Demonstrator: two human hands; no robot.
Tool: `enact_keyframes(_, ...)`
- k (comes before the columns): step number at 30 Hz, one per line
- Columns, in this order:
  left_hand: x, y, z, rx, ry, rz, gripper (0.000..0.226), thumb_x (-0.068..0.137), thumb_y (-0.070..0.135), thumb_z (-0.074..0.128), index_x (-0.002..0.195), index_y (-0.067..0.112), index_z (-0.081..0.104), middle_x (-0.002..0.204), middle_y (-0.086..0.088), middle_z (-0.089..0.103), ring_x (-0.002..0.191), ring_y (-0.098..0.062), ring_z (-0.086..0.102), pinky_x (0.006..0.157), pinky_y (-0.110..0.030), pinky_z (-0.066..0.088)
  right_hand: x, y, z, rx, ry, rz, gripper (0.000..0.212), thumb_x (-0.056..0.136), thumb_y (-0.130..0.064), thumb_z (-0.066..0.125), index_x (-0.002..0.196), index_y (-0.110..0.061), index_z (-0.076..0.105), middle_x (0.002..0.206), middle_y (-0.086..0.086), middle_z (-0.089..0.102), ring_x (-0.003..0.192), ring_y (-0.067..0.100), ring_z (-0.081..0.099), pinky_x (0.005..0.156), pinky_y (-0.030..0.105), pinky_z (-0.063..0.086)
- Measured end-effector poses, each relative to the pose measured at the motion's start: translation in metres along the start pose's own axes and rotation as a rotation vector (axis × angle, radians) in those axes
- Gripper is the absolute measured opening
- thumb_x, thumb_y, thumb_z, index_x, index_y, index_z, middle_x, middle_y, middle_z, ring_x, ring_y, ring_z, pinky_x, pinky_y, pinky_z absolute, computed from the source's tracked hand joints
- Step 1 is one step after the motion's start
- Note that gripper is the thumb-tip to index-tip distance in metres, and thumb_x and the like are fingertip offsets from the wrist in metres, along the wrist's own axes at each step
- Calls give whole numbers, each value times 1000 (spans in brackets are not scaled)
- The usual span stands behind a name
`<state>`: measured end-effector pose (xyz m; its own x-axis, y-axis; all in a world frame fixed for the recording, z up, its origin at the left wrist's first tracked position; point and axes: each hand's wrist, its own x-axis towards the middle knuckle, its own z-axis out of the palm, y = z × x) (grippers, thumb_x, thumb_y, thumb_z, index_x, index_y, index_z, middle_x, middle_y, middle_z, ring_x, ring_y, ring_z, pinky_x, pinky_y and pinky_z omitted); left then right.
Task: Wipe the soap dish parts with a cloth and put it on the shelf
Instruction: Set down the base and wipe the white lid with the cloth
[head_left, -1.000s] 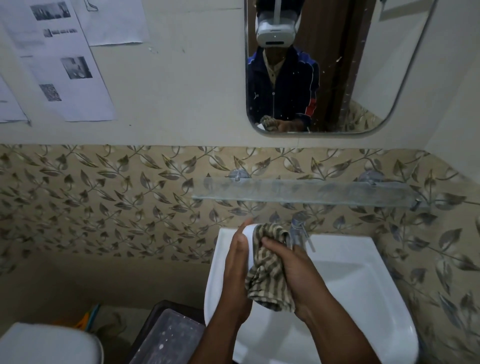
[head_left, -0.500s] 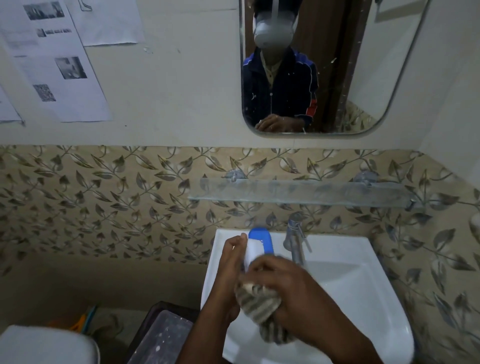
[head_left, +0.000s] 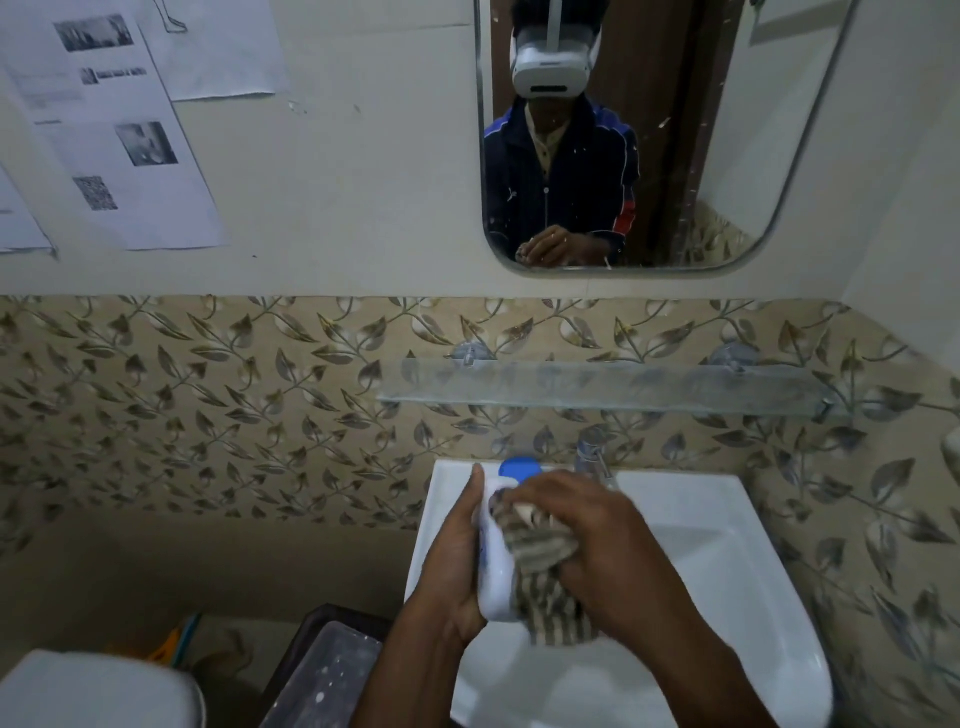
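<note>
Over the basin's (head_left: 727, 499) rear-left corner, the left hand (head_left: 457, 566) grips the white soap dish part (head_left: 496, 577) while the right hand (head_left: 592, 540) clutches the striped cloth (head_left: 545, 582) against it, wiping unfinished, glass shelf (head_left: 597, 387) still bare.

We're in a small bathroom: a white wash basin (head_left: 727, 545) with a tap (head_left: 592, 452) sits under a glass shelf (head_left: 623, 387) and a wall mirror (head_left: 727, 156). Leaf-patterned tiles (head_left: 208, 405) band the wall, and printed sheets (head_left: 119, 130) hang above them.
</note>
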<state>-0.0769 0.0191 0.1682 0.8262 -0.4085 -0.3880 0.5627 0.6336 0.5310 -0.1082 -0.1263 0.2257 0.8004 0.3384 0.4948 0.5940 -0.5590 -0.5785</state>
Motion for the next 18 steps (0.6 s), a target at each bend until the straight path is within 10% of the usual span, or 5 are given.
enact_keyframes(7, 6, -4, 0, 5, 80, -35, 70, 94, 53, 55, 139, -2, 55, 136, -26, 59, 129, -38, 52, 121, -50, 27, -3, 9, -7, 99, -41, 36, 36, 75, -6, 66, 105, -24, 75, 104, -10, 71, 99, -4, 62, 89, 11, 45)
enact_keyframes(12, 7, -11, 11, 89, 154, 54, 51, 102, 43, 47, 133, 4, 61, 129, -20, 65, 121, -35, 60, 110, -48, 43, 19, 22, -13, 9, 52, 68, 33, 79, -5, 65, 104, -25, 75, 101, -9, 71, 93, -1, 63, 86, 12, 45)
enact_keyframes(18, 7, -5, 7, -148, 121, 47, 79, 88, 69, 49, 118, -4, 64, 104, -23, 68, 94, -36, 68, 94, -49, 52, -21, -7, 8, -23, 37, -71, 36, 70, -16, 64, 104, -21, 72, 106, -9, 65, 94, 3, 58, 86, 4, 39)
